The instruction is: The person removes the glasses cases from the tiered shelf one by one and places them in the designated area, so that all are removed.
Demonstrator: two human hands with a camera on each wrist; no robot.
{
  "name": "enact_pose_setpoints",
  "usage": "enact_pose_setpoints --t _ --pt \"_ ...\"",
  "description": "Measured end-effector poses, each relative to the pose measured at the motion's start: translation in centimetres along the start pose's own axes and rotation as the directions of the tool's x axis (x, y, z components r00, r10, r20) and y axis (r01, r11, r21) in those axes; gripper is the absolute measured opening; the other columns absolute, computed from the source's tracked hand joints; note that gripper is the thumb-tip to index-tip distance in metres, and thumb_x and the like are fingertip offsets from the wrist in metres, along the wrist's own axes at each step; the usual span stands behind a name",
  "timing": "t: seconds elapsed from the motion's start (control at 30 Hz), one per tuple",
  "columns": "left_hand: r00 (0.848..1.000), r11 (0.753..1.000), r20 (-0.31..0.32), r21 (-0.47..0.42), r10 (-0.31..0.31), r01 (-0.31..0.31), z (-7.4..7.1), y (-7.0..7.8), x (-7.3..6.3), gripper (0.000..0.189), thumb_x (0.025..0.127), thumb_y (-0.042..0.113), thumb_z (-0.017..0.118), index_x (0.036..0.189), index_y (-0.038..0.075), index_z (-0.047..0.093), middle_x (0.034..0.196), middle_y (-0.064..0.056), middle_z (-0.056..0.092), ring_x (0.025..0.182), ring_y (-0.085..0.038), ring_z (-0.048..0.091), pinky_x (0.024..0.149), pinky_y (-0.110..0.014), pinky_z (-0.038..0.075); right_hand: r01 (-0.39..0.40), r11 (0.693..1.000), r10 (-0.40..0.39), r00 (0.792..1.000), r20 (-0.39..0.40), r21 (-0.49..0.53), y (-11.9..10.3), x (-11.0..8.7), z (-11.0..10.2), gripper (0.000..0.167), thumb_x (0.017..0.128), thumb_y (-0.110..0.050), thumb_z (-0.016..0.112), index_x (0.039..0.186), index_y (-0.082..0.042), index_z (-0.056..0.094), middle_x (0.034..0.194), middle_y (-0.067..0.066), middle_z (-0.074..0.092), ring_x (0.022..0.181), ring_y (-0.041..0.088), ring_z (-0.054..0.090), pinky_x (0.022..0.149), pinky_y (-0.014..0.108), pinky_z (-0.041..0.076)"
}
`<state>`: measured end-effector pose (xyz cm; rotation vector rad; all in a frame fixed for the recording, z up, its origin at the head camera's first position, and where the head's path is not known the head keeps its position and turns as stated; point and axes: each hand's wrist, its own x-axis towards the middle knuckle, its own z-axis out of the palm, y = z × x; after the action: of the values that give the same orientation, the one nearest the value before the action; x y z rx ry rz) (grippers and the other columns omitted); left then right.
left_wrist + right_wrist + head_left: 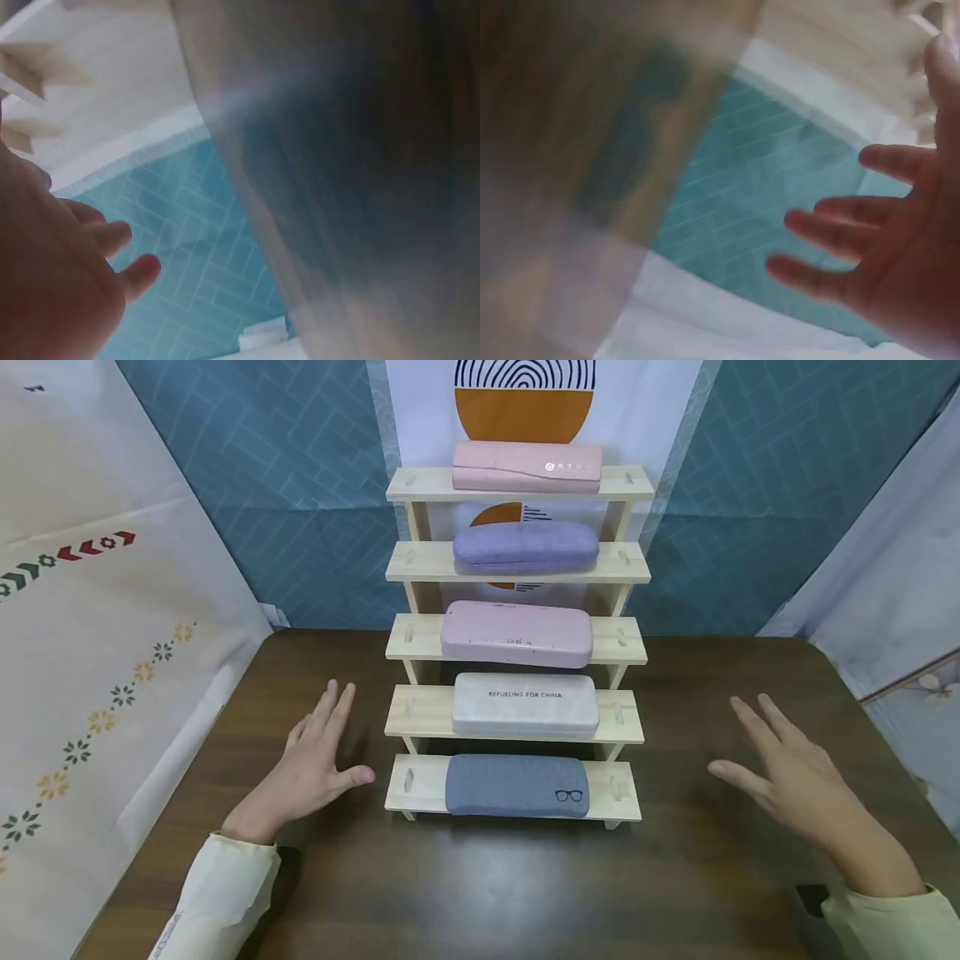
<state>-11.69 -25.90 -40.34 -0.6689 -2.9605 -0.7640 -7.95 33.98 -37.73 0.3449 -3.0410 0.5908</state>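
My left hand [311, 768] hovers left of a tiered wooden rack, fingers extended and holding nothing. On the opposite side my right hand [787, 777] is spread in the air, also without anything in it. Each tier bears one glasses case: a pink one with a flap [525, 468] on top, then a purple rounded case [527, 547], a pale pink case [517, 635], a white case [525, 704] lettered "REFUELING FOR CHINA", and a grey-blue case [517, 786] with a glasses drawing at the bottom. Both wrist views show extended fingers touching nothing.
The rack [420, 783] stands on a dark wooden table [495, 893], against a blue patterned backdrop [285, 468] with a white printed panel. White cloths hang at both sides, the left one [112, 635] with floral prints. A small dark object [812, 899] lies by the right wrist.
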Motion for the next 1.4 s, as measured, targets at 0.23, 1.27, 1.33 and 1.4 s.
enact_pose_setpoints --t 0.23,1.27,1.33,1.4 --pt "0.999 0.959 -0.010 -0.279 0.044 -0.045 1.0 1.6 -1.3 0.126 0.072 0.083 0.056 0.162 0.027 -0.012 0.168 -0.006 -0.010 0.149 -0.045 0.009 0.106 -0.074 0.017 0.154 0.976 -0.123 0.973 -0.195 0.152 -3.7 -1.0 -0.9 0.079 0.091 -0.021 0.078 0.158 -0.017 0.036 0.156 0.016 0.039 0.142 0.028 0.036 0.112 0.055 0.027" --pt "0.997 0.865 0.076 -0.500 -0.010 0.046 4.9 2.7 -2.9 0.113 0.075 0.040 0.087 0.162 0.034 0.016 0.165 0.008 0.022 0.144 -0.026 0.034 0.111 -0.033 0.031 0.279 0.754 -0.293 0.953 -0.075 0.595 -11.4 0.5 5.6 0.066 0.082 -0.007 0.084 0.142 -0.006 0.057 0.093 0.000 0.070 0.076 0.013 0.063 0.062 0.027 0.050" --pt "0.997 0.875 0.074 -0.479 -0.034 0.065 5.0 2.8 -2.8 0.109 0.075 0.035 0.088 0.162 0.033 0.022 0.163 0.008 0.027 0.145 -0.024 0.031 0.111 -0.036 0.031 0.243 0.771 -0.275 0.961 -0.037 0.589 -11.9 0.7 5.9 0.069 0.081 -0.012 0.085 0.143 -0.006 0.056 0.092 -0.001 0.068 0.073 0.012 0.061 0.060 0.027 0.049" --pt "0.996 0.876 0.064 -0.475 -0.055 0.079 5.1 2.8 -2.7 0.103 0.075 0.031 0.089 0.160 0.031 0.030 0.159 0.006 0.035 0.140 -0.024 0.038 0.108 -0.046 0.035 0.204 0.786 -0.251 0.968 -0.001 0.583 -12.3 1.0 6.0 0.072 0.081 -0.017 0.086 0.145 -0.006 0.055 0.092 -0.003 0.067 0.070 0.011 0.058 0.059 0.026 0.048"
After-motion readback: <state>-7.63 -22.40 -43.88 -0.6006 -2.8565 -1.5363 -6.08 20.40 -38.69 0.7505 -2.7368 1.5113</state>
